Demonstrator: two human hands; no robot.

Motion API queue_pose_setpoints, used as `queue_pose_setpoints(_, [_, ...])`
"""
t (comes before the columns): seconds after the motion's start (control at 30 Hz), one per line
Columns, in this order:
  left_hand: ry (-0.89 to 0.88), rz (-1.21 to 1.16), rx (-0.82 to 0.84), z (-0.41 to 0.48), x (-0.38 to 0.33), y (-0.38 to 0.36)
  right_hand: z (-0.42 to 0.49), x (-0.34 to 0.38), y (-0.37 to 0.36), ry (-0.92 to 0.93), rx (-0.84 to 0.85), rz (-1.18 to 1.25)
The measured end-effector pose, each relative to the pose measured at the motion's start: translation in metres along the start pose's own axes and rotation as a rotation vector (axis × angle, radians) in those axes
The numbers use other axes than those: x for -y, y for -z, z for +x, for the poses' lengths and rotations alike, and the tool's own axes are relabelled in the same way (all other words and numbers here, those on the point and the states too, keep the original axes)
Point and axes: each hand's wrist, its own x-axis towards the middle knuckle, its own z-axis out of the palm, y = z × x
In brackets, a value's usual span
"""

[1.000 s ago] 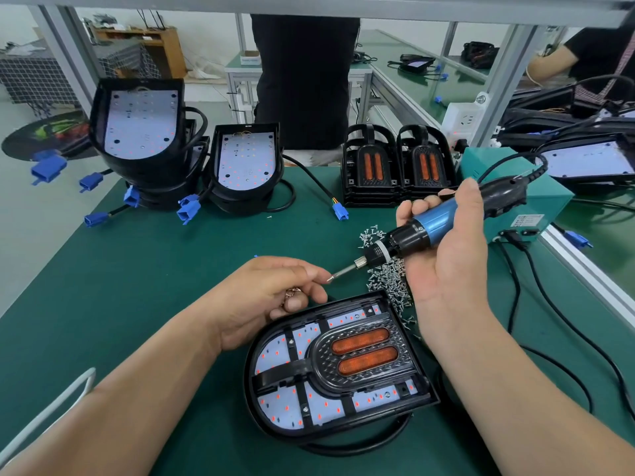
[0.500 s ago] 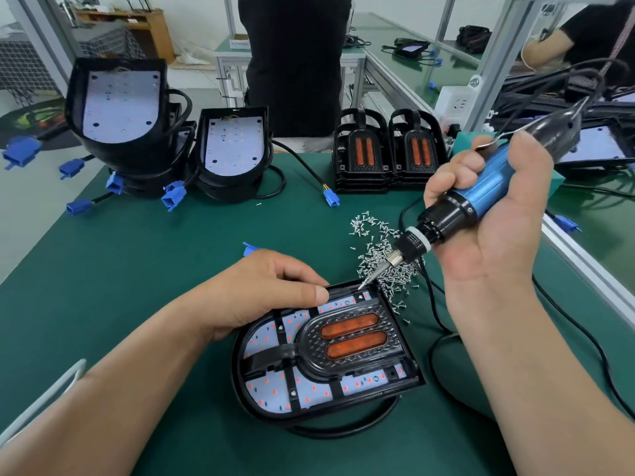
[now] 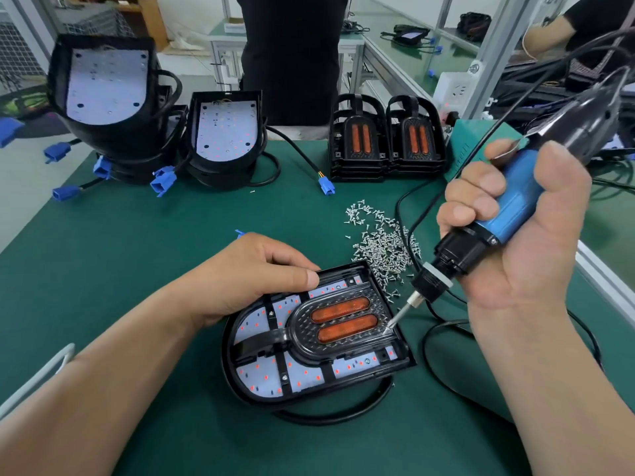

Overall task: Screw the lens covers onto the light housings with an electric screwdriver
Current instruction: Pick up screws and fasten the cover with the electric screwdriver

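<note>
The right hand (image 3: 515, 242) is wrapping its fingers and thumb tightly round the blue barrel of the electric screwdriver (image 3: 515, 204). It is tilting the tool so that the bit (image 3: 398, 314) is slanting down towards 7 o'clock. The tip is meeting the lens cover (image 3: 340, 321) at its 3 o'clock edge, probably at a screw hole, though the screw itself is too small to make out. The slant is likely letting the person see the tip past their own fist.

The left hand (image 3: 247, 280) is gripping the light housing (image 3: 402, 359) at its 10 o'clock rim, fingers curling over the edge and thumb lying along it. It is probably bracing the housing against the driver's twist and push. Whether the palm is also hiding screws cannot be told. The housing is lying face up on the green mat (image 3: 137, 235) straight in front of the person, with the cover seated inside it.

Loose screws (image 3: 381, 242) are lying heaped at 1 o'clock from the housing, close to both hands. Spare lens covers (image 3: 385, 142) are standing stacked at 12 o'clock, and bare housings (image 3: 223, 139) are waiting at 11 o'clock. The driver's cord (image 3: 446, 328) is looping away at 3 o'clock.
</note>
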Motion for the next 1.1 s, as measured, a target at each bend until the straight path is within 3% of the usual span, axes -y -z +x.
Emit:
queue_pose_setpoints(0.37, [0.002,-0.004,-0.012,0.0008,0.0007,-0.0013,-0.0041,0.0000,0.0005,-0.039,0.198,-0.085])
queue_pose_setpoints(1.1, [-0.029,0.046,-0.030,0.0022,0.0032,-0.0035,-0.0091,-0.0036,-0.0016,-0.074,0.407,-0.059])
